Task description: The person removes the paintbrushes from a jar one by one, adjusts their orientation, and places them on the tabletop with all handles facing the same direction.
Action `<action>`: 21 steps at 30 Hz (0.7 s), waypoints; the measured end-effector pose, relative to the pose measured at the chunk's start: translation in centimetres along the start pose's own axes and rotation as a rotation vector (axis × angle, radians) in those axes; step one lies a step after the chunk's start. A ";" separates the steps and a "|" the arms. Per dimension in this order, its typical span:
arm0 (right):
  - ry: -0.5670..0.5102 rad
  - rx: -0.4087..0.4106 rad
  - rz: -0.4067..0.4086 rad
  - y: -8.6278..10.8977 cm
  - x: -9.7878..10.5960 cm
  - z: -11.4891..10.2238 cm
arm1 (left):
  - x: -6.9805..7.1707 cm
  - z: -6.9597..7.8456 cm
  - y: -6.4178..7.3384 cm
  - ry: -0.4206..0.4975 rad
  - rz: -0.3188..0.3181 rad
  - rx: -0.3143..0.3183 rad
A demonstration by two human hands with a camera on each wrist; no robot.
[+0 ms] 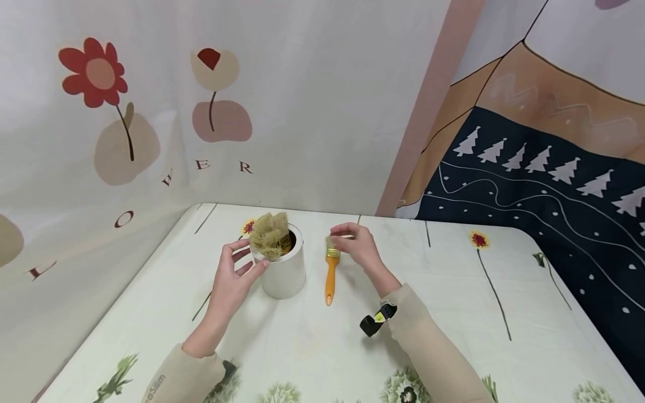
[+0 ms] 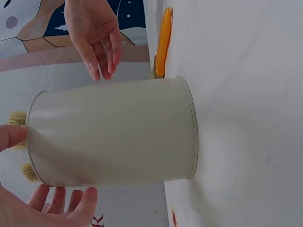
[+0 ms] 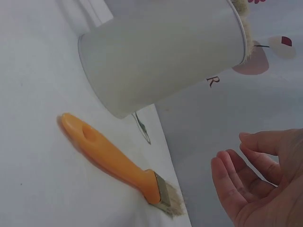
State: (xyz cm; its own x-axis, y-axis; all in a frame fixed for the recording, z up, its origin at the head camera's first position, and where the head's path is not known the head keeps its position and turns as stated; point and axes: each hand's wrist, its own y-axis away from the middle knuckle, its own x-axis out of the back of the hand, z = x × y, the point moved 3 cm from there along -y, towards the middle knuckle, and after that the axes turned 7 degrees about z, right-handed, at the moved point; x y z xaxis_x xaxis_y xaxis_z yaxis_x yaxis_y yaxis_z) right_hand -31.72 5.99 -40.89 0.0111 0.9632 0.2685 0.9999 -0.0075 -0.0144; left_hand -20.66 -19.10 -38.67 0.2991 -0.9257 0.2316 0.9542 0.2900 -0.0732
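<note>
dressed in beige, banded in black

the left sleeve [image 1: 183, 378] is beige, with small dark lettering [image 1: 154, 386] and a dark piece [image 1: 228, 371] showing at the cuff. the right sleeve [image 1: 434, 342], also beige, has a black wrist camera [image 1: 369, 327] by its cuff, marked with a yellow label [image 1: 379, 317].

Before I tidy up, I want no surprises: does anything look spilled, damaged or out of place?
Mildly, yes: the brush lies loose on the table beside the can, while other bristles poke up from the can's top, so it looks left out. I see no spill or damage.
</note>
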 end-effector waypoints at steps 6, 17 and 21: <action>-0.021 0.018 -0.015 0.6 0.1 -0.7 | 0.0 0.1 0.0 0.013 -0.013 -0.006; -0.056 0.061 -0.046 1.6 0.1 -1.8 | -0.1 0.0 0.0 0.013 -0.013 -0.007; -0.071 0.080 -0.060 2.0 0.0 -2.2 | -0.1 0.0 0.0 0.009 -0.010 -0.007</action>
State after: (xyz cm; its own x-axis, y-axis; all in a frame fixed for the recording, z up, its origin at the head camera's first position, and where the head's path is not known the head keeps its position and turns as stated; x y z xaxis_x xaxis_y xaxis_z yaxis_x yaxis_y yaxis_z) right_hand -29.68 5.37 -38.76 -0.0527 0.9778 0.2028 0.9945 0.0697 -0.0778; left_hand -20.72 -19.01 -38.66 0.2894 -0.9307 0.2235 0.9572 0.2789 -0.0778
